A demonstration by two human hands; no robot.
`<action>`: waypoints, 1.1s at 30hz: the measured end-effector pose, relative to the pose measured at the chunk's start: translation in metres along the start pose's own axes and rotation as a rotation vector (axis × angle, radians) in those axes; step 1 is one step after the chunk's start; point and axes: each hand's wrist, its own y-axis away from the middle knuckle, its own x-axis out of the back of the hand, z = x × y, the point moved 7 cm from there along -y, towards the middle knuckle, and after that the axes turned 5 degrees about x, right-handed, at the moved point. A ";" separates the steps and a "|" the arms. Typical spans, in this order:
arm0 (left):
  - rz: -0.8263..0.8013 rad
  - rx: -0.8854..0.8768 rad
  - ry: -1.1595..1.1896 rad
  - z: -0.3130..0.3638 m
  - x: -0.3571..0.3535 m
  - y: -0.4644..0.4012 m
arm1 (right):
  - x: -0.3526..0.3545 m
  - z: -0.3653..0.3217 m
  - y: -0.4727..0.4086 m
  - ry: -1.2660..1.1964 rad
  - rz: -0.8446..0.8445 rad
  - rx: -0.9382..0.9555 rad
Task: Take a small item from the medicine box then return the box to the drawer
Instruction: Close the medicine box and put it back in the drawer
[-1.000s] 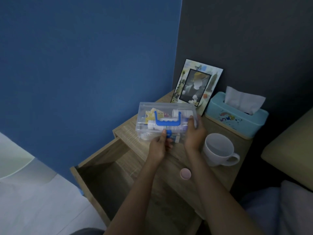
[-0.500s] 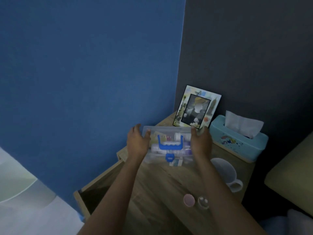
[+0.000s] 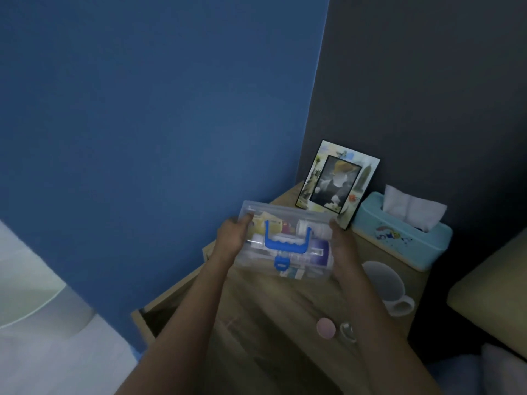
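The medicine box (image 3: 288, 240) is clear plastic with a blue handle and a blue latch, its lid closed, with bottles and packets visible inside. My left hand (image 3: 232, 238) grips its left end and my right hand (image 3: 343, 249) grips its right end, holding it above the wooden nightstand (image 3: 268, 306). The open drawer (image 3: 155, 312) shows at the lower left, mostly hidden behind my left forearm. A small pink cap (image 3: 325, 327) and a small clear item (image 3: 347, 329) lie on the nightstand top near its front.
A white mug (image 3: 383, 283) stands just right of my right hand. A picture frame (image 3: 338, 183) leans on the dark wall, with a teal tissue box (image 3: 402, 232) beside it. The blue wall is on the left; a bed edge (image 3: 490, 292) lies at the right.
My left hand moved from the front latch to the box's left end. Both hands have lifted the box off the nightstand, and the view tilted upward.
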 end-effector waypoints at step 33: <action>-0.332 0.047 -0.322 -0.136 0.084 0.055 | -0.035 0.193 0.226 -0.253 0.320 -0.142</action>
